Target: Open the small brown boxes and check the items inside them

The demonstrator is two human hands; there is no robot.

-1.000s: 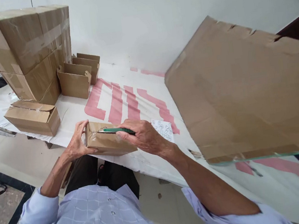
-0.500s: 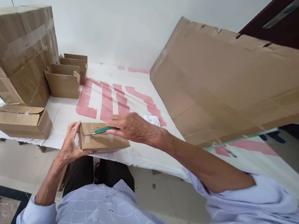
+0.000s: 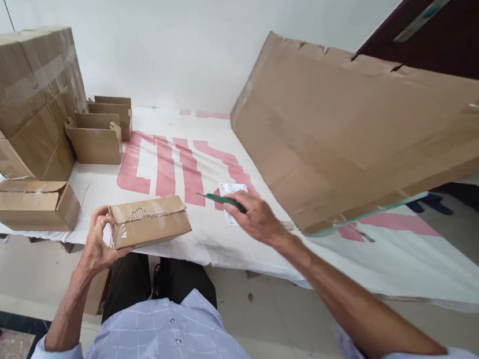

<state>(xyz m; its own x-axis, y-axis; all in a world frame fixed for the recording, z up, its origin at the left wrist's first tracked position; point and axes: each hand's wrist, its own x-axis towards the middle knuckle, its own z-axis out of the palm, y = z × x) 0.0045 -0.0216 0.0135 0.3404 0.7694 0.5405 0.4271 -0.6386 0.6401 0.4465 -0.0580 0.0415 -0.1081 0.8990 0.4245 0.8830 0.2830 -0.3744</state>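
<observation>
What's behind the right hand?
Part of a white paper on the cloth. The right hand and green knife cover some of it; anything else behind them can't be seen.

Up at head height, the camera peers forward and down: shirt [image 3: 176, 341] close in at six o'clock, surface [image 3: 92, 189] beyond, wall [image 3: 182, 35] farthest off at twelve!

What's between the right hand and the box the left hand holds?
In the head view: the green-handled cutter in the right hand, a marked paper behind it, then pink-printed white cloth up to the cardboard box.
</observation>
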